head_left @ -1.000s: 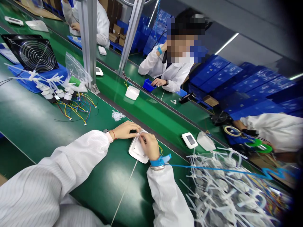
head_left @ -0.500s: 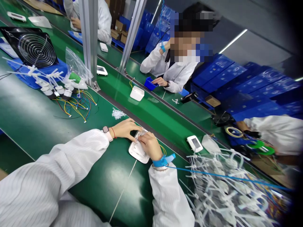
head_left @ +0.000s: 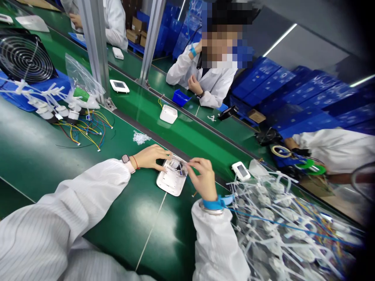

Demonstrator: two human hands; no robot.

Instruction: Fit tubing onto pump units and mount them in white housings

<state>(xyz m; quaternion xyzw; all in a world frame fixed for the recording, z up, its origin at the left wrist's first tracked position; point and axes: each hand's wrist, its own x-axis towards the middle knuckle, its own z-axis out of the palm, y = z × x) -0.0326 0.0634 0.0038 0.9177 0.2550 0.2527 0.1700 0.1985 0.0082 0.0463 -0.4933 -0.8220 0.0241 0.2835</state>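
At the centre of the frame, on the green worktop (head_left: 43,156), lies one white shell (head_left: 170,181), inner side up. The left hand (head_left: 150,156) holds its upper-left corner, fingers laid over the edge and thumb against the side, so that grip is closed on the shell. The right hand (head_left: 203,177) has its grip pinched shut on a small pale piece (head_left: 184,165) just above the shell's upper-right corner; what the piece is, I cannot tell.

On the belt beyond are two white units with screens (head_left: 119,86) (head_left: 241,170) and one plain white box (head_left: 168,114). One heap of tiny white bits (head_left: 141,137) sits above and left of the left hand. One fan (head_left: 22,56) stands upper left.

One clear bag (head_left: 83,80) at upper left holds a green item and some white parts. One small blue bin (head_left: 179,97) lies by a co-worker's hand; its contents are hidden. A tangle of white tubed parts (head_left: 278,226) fills the lower right.
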